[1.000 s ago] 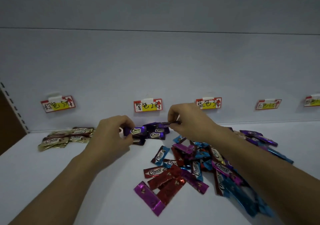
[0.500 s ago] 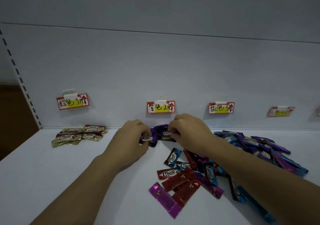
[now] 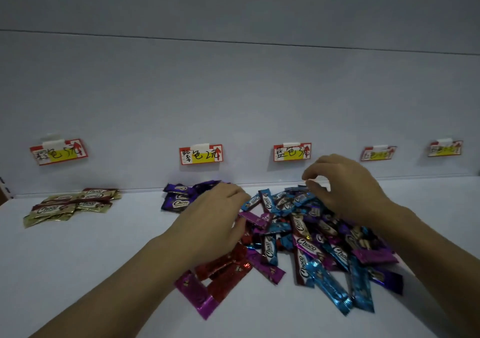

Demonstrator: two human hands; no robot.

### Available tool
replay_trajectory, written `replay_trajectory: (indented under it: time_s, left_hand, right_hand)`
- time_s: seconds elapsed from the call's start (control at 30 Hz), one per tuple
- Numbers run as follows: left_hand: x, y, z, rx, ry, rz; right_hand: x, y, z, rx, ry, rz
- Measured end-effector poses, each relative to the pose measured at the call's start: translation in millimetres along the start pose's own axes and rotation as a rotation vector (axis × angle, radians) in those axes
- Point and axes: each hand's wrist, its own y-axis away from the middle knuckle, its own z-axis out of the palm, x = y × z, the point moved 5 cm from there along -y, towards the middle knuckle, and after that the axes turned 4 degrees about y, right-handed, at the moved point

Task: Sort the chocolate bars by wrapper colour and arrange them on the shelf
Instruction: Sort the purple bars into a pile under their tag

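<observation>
1. We see a white shelf [image 3: 78,259] with a pale back panel [image 3: 233,103]. Dim light throughout.
2. Five price tags [image 3: 200,154] are clipped along the back panel. The three on the left carry handwritten characters; the two on the right are too blurred for us to read.
3. Sorted so far: a gold-brown stack [image 3: 70,206] at the far left under the first tag, and a dark purple stack [image 3: 181,197] under the second tag. The two are well apart.
4. The unsorted pile [image 3: 306,236] of blue, magenta, red and purple bars spreads from the centre to the right, in front of the third tag.
5. Hidden: our left hand [image 3: 210,223] covers the right edge of the purple stack and the left edge of the pile. Our right forearm [image 3: 428,259] covers the pile's right side. Both arms run off the bottom edge.
6. Left hand: palm down, fingers loosely curled, lying between the purple stack and the pile. We cannot tell if it holds anything.
7. Right hand [image 3: 345,184]: over the back of the pile, thumb and fingers curled with a narrow gap at the tips, nothing visibly between them. Blue bars lie directly beneath.
</observation>
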Motion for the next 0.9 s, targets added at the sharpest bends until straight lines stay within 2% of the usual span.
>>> replay_trajectory:
  time_s: [0.07, 0.2, 0.43, 0.6, 0.9]
  left_hand:
    - [15, -11, 5, -0.028, 0.011, 0.023]
    - [43, -40, 18, -0.073, 0.039, 0.056]
    - [83, -78, 54, -0.158, -0.025, 0.053]
    - [84, -93, 73, -0.175, 0.065, -0.103]
    - [90, -95, 69, -0.121, 0.165, -0.119]
  right_hand:
    - [28, 13, -7, 0.083, -0.119, 0.085]
    - [65, 25, -8, -0.016, -0.279, 0.142]
    - [65, 33, 3, -0.449, -0.269, 0.038]
    - [64, 39, 9, -0.582, -0.239, 0.037]
    - [71, 38, 7, -0.465, -0.214, 0.095]
